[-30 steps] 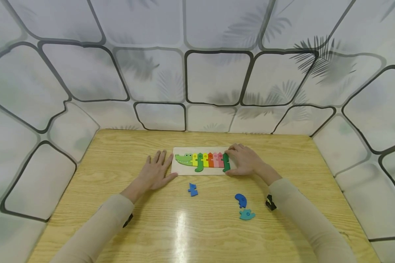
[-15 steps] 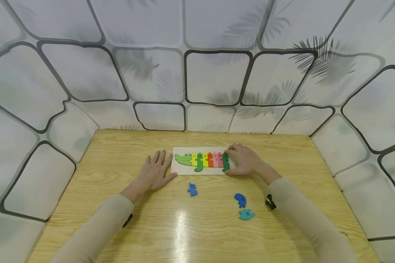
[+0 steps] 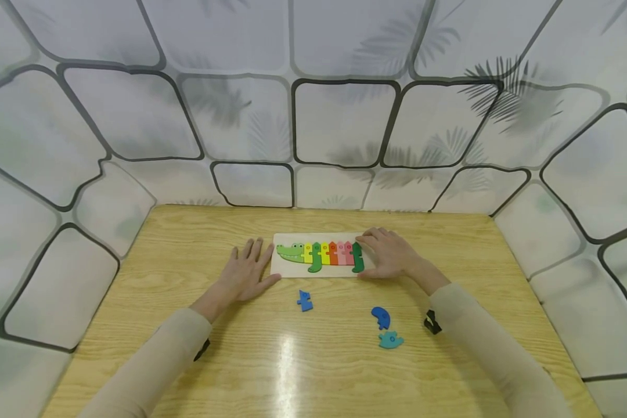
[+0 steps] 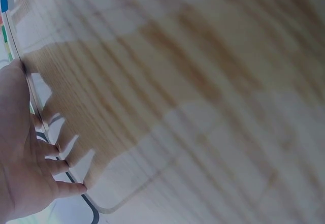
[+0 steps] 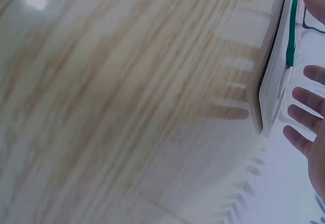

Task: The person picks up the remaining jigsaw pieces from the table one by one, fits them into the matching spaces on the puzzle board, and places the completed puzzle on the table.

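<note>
A white puzzle board [image 3: 292, 237] lies on the table with a crocodile on it: a green head [image 3: 291, 253], then yellow, green, orange and pink segments. My left hand [image 3: 244, 276] rests spread beside the board's left end, fingers straight, thumb at its corner. Over the right end is my right hand [image 3: 389, 253], fingertips and thumb around the dark green leg piece [image 3: 357, 262]. In the right wrist view these fingers [image 5: 307, 94] are extended and apart, next to the board's edge [image 5: 269, 92]. The right hand hides the board's right end in the head view.
Three loose puzzle pieces lie nearer the person: a blue segment [image 3: 305, 301] below the board, a dark blue curved piece [image 3: 381, 317] and a teal piece [image 3: 391, 340] at the right. The wooden table [image 3: 230, 371] meets patterned walls [image 3: 256, 186] at the back and sides.
The right forearm has shifted slightly to the right. Left hand, board and loose pieces stay where they were.
</note>
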`<state>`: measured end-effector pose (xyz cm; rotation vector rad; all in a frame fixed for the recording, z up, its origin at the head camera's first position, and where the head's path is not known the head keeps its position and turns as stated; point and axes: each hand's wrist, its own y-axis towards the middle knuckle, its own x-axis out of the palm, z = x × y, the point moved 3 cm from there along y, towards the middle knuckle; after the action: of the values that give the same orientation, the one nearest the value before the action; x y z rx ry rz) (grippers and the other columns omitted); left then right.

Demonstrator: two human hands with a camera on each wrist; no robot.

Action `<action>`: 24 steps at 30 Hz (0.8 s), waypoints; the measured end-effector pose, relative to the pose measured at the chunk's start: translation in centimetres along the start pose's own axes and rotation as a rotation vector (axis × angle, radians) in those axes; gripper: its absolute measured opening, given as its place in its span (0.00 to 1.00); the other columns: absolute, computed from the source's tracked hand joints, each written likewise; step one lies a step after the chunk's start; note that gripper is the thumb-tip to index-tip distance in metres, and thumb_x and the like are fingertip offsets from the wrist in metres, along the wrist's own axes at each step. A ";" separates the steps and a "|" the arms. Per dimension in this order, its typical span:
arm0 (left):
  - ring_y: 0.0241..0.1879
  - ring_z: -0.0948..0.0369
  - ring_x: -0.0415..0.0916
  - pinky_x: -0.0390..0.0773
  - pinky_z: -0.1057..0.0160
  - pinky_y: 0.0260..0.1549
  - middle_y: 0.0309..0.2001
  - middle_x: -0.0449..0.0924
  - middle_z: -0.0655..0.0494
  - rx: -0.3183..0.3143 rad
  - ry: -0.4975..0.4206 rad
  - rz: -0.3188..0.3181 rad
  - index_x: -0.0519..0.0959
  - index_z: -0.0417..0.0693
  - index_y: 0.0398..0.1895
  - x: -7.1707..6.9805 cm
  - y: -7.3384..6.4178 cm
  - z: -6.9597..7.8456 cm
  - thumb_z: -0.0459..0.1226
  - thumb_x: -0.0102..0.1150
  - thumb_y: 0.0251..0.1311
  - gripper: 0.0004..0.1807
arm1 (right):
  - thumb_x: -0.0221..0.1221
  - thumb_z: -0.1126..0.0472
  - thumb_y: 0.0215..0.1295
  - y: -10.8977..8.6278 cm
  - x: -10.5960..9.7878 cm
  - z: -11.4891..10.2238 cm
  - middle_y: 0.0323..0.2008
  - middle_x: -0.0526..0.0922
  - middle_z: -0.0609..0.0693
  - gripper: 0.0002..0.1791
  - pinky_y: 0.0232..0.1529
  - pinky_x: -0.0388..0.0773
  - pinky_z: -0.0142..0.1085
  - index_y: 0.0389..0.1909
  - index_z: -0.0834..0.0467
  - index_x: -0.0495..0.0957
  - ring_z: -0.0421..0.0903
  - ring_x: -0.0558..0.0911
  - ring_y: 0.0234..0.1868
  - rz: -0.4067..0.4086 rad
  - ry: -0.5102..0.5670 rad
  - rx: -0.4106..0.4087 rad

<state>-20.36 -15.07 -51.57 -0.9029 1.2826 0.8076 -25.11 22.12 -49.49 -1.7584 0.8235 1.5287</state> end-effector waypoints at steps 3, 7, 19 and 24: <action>0.83 0.35 0.51 0.59 0.26 0.75 0.84 0.50 0.33 0.000 0.002 -0.001 0.50 0.47 0.87 0.0 0.0 0.0 0.67 0.41 0.76 0.48 | 0.65 0.25 0.57 -0.3 -0.4 -0.4 0.70 0.75 0.57 0.53 0.69 0.74 0.63 0.76 0.53 0.70 0.61 0.76 0.68 0.002 -0.002 -0.003; 0.83 0.35 0.52 0.59 0.26 0.75 0.84 0.50 0.33 0.002 0.004 0.002 0.51 0.47 0.86 -0.2 -0.1 0.1 0.67 0.41 0.76 0.48 | 0.66 0.24 0.56 -0.5 -1.0 -1.0 0.70 0.75 0.57 0.53 0.69 0.74 0.63 0.76 0.52 0.70 0.61 0.76 0.69 0.010 0.001 -0.009; 0.83 0.35 0.52 0.60 0.27 0.75 0.84 0.50 0.33 0.001 0.010 -0.006 0.50 0.47 0.87 -0.3 -0.1 0.1 0.67 0.41 0.76 0.48 | 0.64 0.22 0.56 -1.3 -1.1 -2.6 0.71 0.74 0.56 0.54 0.70 0.71 0.63 0.77 0.50 0.69 0.59 0.74 0.70 0.055 -0.023 -0.043; 0.83 0.35 0.51 0.60 0.27 0.75 0.84 0.50 0.33 0.000 0.014 -0.006 0.50 0.47 0.87 -0.2 -0.1 0.1 0.67 0.41 0.76 0.48 | 0.64 0.24 0.58 -2.0 -1.2 -3.3 0.71 0.75 0.57 0.53 0.72 0.70 0.63 0.78 0.51 0.68 0.60 0.74 0.71 0.076 -0.013 -0.061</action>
<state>-20.31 -15.04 -51.38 -0.9136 1.2909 0.7976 -21.72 20.65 -47.86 -1.7773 0.8545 1.6289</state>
